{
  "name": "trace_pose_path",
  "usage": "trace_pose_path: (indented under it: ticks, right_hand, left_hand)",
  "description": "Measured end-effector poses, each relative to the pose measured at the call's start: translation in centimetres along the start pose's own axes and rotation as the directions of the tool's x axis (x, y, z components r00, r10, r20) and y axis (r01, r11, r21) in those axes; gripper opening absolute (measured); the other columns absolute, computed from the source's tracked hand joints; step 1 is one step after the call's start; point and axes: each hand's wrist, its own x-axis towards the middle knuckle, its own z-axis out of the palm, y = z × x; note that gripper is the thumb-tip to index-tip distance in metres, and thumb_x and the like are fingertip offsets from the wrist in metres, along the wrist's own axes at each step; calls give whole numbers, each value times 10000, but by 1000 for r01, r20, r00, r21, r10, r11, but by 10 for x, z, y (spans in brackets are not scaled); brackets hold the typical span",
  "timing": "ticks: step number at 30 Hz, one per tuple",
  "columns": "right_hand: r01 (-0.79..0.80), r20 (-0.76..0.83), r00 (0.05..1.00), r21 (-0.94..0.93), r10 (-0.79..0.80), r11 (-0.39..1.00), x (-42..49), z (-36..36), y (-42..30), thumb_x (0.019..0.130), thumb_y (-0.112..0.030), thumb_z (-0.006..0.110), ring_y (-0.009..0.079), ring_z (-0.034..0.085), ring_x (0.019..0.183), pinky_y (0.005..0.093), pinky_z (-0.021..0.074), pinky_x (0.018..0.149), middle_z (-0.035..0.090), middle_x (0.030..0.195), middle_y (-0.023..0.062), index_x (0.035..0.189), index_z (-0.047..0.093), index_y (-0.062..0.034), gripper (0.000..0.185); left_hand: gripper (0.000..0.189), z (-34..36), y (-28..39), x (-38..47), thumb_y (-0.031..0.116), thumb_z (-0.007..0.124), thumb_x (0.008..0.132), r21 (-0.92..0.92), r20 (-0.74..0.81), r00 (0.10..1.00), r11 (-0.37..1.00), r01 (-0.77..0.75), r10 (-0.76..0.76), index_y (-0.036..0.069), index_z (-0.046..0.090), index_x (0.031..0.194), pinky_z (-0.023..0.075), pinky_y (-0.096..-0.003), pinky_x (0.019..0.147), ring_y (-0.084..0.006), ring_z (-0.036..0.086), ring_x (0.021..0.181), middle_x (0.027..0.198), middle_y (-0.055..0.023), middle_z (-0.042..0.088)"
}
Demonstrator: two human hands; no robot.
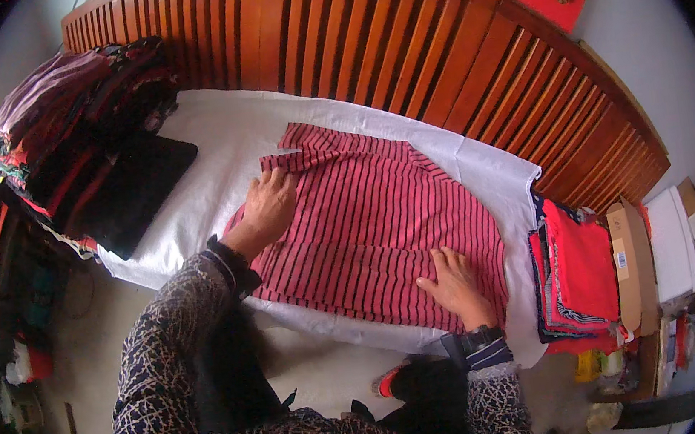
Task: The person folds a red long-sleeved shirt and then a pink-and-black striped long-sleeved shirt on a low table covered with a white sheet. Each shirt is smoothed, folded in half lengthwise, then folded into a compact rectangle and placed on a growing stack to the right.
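A pink garment with dark stripes is spread over a white sheet in front of me. Its narrow striped ends stick out at the far left. My left hand is on the garment's left side, fingertips bent down by one of those ends; whether they pinch the cloth is hidden. Lower right, my right hand lies palm down on the striped fabric, thumb apart from the fingers. Dark bands circle both wrists.
Folded dark clothes are stacked high at the left end. A slatted wooden backrest runs along the far side. To the right stand a pile of folded red and striped clothes and a cardboard box.
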Motion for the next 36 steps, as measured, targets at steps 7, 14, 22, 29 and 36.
trace_pose_path:
  ticks: [7,14,22,29,36]
  right_hand:
    - [40,178,984,-61,-28,997,4,-30,-6,893,-434,635,415,493,1234,513,443,993,501,1355,223,1279,514,1,594]
    - [175,-64,984,100,-169,980,85,-77,2,927,-292,561,408,634,876,510,479,764,631,860,242,894,626,-8,293]
    - [245,-373,911,145,-177,959,190,-76,-38,900,-164,581,383,613,1035,460,496,885,644,1087,172,1057,629,-39,206]
    - [151,-247,958,0,-146,989,248,-55,-75,870,-182,631,370,573,1145,476,489,916,570,1224,150,1194,566,-67,350]
    - [135,-112,984,-16,-136,991,257,-42,-84,819,-280,690,415,630,1047,508,498,891,670,1058,231,1116,601,-37,394]
  left_hand:
    - [365,3,-15,38,220,587,873,15,-146,989,1000,15,-12,90,557,1213,434,-468,871,-306,528,1111,1187,-103,564]
    - [381,26,-20,19,252,666,812,144,-66,996,987,77,-68,110,571,1153,410,-516,852,-276,550,1087,1118,-88,584]
    - [276,43,-11,-17,203,624,830,-52,-123,977,985,166,-171,64,547,1056,440,-465,799,-307,584,999,1024,-104,581]
    - [304,33,-6,-23,216,637,804,-82,-120,975,981,176,-185,60,540,1046,442,-471,808,-304,583,990,1030,-116,577]
    - [305,27,-3,-27,214,637,791,-37,-114,971,978,206,-209,62,544,1037,441,-470,808,-304,571,1019,1052,-110,574]
